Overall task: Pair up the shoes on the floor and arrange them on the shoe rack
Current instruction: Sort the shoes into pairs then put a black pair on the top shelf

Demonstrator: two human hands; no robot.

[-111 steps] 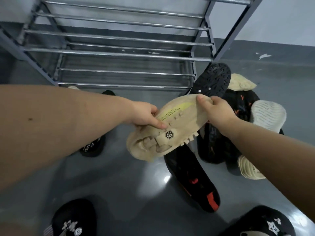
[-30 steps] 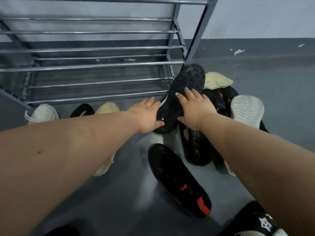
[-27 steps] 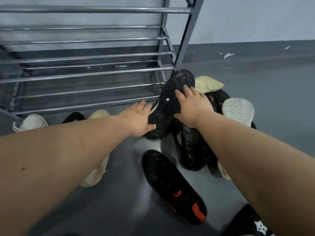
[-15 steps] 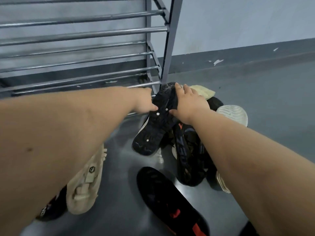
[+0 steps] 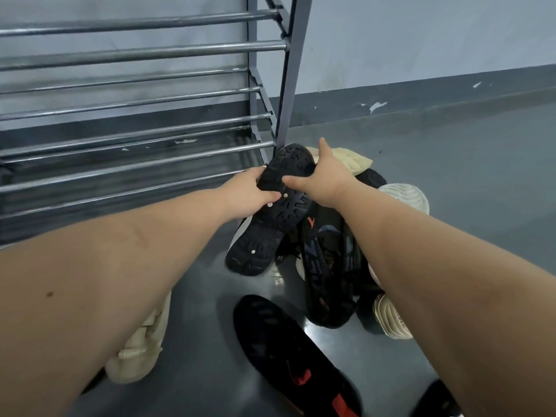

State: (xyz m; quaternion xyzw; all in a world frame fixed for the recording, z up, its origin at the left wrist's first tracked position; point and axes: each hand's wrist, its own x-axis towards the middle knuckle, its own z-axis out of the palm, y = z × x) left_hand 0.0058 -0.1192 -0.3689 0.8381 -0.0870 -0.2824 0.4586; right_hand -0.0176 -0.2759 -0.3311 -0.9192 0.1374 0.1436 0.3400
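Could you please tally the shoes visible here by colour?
Black shoes: 5, namely the held shoe gripped by the left hand and right hand, the red-marked shoe, and three partly hidden.
Cream shoes: 4.
Total: 9, though the pile may hide more.

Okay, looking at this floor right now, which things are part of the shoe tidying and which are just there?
Part of the job:
black shoe, sole up, gripped by left hand and right hand
shoe rack
beige shoe
black shoe with red marks
shoe pile

Just there:
grey wall
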